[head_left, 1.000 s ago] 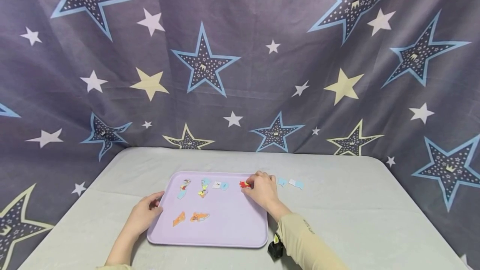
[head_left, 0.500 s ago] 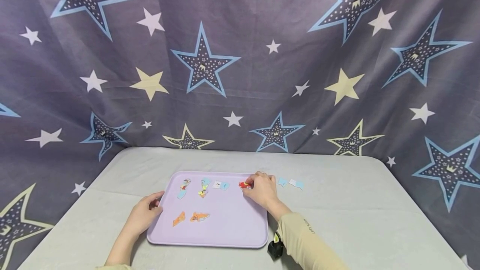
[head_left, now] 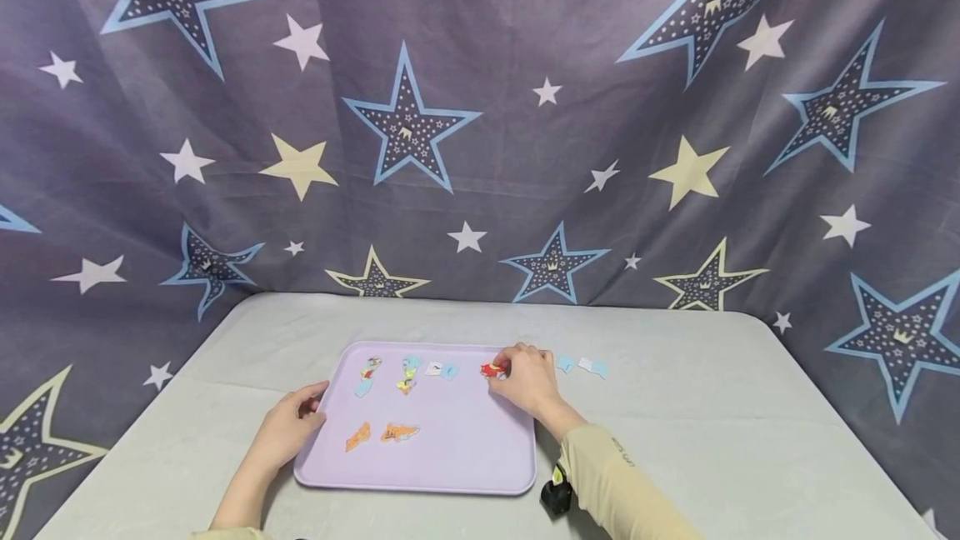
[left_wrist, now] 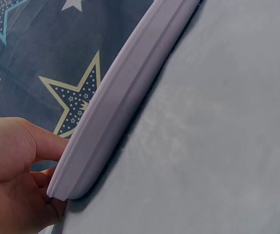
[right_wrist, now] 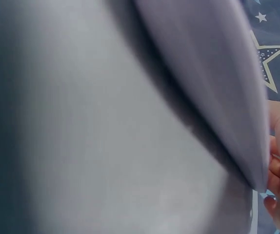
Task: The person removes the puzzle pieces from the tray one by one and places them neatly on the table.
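Right grip (head_left: 527, 377) on red piece (head_left: 491, 370) in tray (head_left: 468, 444)

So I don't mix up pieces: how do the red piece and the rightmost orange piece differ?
The right hand pinches the red piece; the orange piece lies untouched. The red piece shows yellow, the orange piece dark marks. The red piece is near the far edge of the tray, the orange piece nearer the front. Both are small.
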The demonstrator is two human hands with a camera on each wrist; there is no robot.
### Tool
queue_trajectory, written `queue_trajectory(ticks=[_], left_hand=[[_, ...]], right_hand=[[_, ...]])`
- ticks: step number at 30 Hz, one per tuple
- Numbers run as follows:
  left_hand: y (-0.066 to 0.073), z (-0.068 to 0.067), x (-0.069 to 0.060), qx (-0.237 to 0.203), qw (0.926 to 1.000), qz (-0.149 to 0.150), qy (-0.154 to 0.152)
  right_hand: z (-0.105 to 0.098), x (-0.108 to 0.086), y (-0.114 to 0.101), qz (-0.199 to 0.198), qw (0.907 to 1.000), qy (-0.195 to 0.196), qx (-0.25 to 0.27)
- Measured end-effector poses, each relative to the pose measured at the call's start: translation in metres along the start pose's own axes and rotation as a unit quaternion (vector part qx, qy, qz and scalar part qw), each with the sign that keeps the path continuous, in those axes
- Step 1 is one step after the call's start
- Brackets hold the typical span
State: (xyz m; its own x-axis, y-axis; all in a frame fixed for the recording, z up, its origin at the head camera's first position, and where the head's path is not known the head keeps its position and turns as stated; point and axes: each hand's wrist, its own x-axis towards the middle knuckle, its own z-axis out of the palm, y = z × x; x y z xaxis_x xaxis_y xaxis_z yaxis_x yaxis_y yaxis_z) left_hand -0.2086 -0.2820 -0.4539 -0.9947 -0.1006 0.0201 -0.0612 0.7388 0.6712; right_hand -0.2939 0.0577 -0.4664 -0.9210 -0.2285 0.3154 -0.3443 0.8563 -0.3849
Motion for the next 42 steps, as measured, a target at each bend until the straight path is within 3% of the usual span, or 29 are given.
queue_trajectory(ticks=[18, 42], left_hand=[[-0.003, 0.002, 0.002, 0.001, 1.0, 0.004, 0.005], [-0.005, 0.003, 0.001, -0.001, 1.0, -0.005, 0.001]], right_hand=[[-0.024, -0.008, 0.014, -0.037, 0.9991, 0.02, 0.009], [-0.063, -0.02, 0.078, 0.006, 0.9987, 0.052, -0.003]])
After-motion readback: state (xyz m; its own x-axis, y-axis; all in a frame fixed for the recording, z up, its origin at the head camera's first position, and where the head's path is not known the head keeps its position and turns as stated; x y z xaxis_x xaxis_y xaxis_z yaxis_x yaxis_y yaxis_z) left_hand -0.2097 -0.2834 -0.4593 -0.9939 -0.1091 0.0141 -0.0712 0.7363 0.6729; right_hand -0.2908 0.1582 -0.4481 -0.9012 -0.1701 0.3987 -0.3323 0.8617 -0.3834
